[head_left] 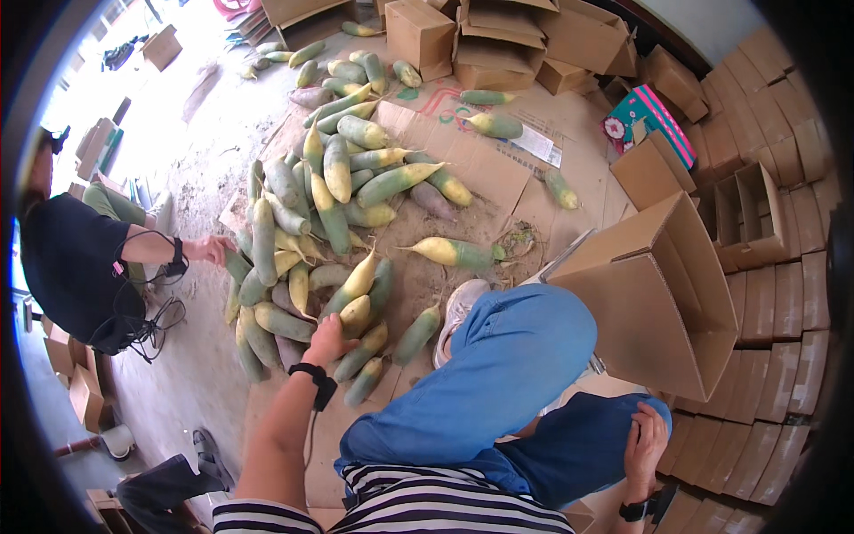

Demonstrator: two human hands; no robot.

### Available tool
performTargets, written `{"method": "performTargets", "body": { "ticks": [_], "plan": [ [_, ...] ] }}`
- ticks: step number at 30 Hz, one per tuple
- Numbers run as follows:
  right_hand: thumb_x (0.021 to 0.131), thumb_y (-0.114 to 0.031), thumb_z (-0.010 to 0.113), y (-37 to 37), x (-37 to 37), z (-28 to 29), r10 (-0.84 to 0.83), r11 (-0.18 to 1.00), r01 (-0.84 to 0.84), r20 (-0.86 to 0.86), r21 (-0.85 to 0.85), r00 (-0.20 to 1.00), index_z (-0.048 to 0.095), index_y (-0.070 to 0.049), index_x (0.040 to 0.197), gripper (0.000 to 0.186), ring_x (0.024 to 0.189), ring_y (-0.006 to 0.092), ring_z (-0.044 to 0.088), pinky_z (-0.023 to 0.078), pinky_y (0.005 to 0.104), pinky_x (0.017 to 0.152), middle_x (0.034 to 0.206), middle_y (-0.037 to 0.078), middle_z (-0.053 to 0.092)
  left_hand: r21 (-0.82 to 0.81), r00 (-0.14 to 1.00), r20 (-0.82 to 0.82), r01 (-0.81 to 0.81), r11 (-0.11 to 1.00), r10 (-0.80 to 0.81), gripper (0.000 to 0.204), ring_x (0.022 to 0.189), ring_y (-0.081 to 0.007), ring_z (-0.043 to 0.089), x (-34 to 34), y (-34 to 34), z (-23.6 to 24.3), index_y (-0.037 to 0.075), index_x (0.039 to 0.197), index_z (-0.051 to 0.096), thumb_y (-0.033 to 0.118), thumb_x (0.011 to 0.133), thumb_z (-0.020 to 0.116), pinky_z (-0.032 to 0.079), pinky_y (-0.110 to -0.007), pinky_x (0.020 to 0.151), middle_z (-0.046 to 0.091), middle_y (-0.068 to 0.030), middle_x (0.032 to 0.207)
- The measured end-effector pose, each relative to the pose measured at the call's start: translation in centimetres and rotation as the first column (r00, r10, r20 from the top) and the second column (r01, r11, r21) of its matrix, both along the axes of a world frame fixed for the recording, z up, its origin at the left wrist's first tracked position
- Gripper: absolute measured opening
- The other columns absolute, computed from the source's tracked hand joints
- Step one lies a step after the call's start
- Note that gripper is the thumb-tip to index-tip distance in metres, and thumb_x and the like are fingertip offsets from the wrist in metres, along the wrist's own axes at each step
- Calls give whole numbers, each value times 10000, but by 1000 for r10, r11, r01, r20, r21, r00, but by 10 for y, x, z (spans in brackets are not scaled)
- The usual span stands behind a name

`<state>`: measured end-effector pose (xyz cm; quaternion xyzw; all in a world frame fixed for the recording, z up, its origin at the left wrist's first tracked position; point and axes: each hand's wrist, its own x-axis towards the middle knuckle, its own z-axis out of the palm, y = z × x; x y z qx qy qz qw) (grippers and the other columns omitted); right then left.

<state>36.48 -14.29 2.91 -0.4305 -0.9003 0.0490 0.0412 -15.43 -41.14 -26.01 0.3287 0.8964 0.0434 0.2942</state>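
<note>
While left hand (330, 342) touches radish (356, 313), right (645, 440) touches knee (612, 420).

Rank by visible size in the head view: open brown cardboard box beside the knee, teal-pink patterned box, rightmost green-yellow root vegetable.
1. Open brown cardboard box
2. Teal-pink patterned box
3. Rightmost green-yellow root vegetable

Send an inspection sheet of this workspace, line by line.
Surface: flattened cardboard on the floor, dirt on the cardboard.
Things: heap of long green-and-yellow radishes, strays around it; open box beside the knees.
Clutter: wilted leaves, pink-and-teal box, loose boxes beyond.
Hands: left hand on the heap, grip unclear; right hand on the right knee, nothing seen in it.
Cables: cable at left wrist band; black loops beside the co-worker.
Surroundings: co-worker's hand at the heap; another person's leg, lower left; stacked cartons, right.
</note>
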Motion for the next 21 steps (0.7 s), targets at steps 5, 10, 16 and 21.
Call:
{"method": "performTargets", "body": {
  "ticks": [5, 10, 16, 21],
  "plan": [
    [837, -63, 605, -5, -8, -9, -2, 999, 2, 5, 48, 1000, 591, -30, 969, 137, 1058, 342, 568, 417, 441, 953, 1155, 143, 611, -23, 986, -140, -93, 995, 89, 704, 1046, -368, 607, 18, 27, -10, 30, 1106, 461, 403, 652, 849, 532, -454, 853, 574, -191, 1119],
    [823, -67, 618, -5, -16, -8, 25, 995, -27, 20, 100, 999, 593, -36, 985, 167, 1045, 336, 566, 414, 445, 943, 1151, 141, 606, -32, 986, -138, -98, 995, 93, 689, 1036, -363, 610, 12, 34, 3, 30, 1107, 465, 354, 633, 846, 529, -450, 848, 575, -198, 1102],
    [821, -63, 618, 0, -16, -7, -4, 998, 3, 20, 69, 1000, 600, -37, 987, 169, 1011, 338, 568, 425, 442, 908, 1110, 141, 606, 585, 959, 243, -265, 767, 146, 597, 919, -336, 670, -16, 66, 87, -25, 1100, 549, 275, 659, 818, 521, -384, 821, 673, -205, 975],
    [834, -59, 603, -2, -22, -11, -10, 998, 11, -19, 67, 1000, 599, -34, 962, 130, 1017, 343, 570, 417, 438, 920, 1114, 140, 607, 642, 918, 387, -337, 689, 89, 625, 913, -324, 671, -42, 89, 157, -40, 1135, 534, 261, 665, 814, 519, -383, 815, 669, -210, 977]
  ]
}}
